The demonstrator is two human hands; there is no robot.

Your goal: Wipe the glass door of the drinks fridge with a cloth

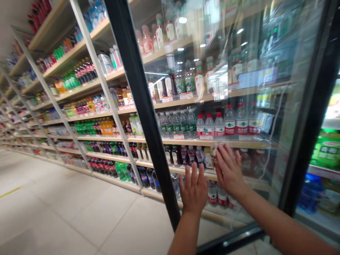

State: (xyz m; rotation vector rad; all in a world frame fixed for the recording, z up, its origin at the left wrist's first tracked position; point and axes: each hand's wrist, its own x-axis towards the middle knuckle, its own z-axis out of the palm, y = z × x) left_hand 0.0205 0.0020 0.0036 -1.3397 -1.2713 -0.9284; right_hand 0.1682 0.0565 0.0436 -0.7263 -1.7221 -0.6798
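A glass door (233, 46) in a black frame (138, 88) fills the right half of the view, swung out from a lit cooler. My left hand (193, 189) is open against the lower part of the glass, fingers spread and pointing up. To its right and slightly higher, my right hand (230, 168) presses a crumpled, pale cloth (217, 150) to the pane. Only the cloth's edge shows past the fingertips; the rest is hidden under the hand. Wet-looking streaks and reflections run over the upper glass.
Through the glass, bottled drinks (183, 122) stand on wooden shelves. Long shelving (87, 88) with drinks recedes to the left over a pale tiled floor (79, 205). At the far right, the cooler's inside holds green packs (325, 150). The door's bottom rail (233, 241) runs below my forearms.
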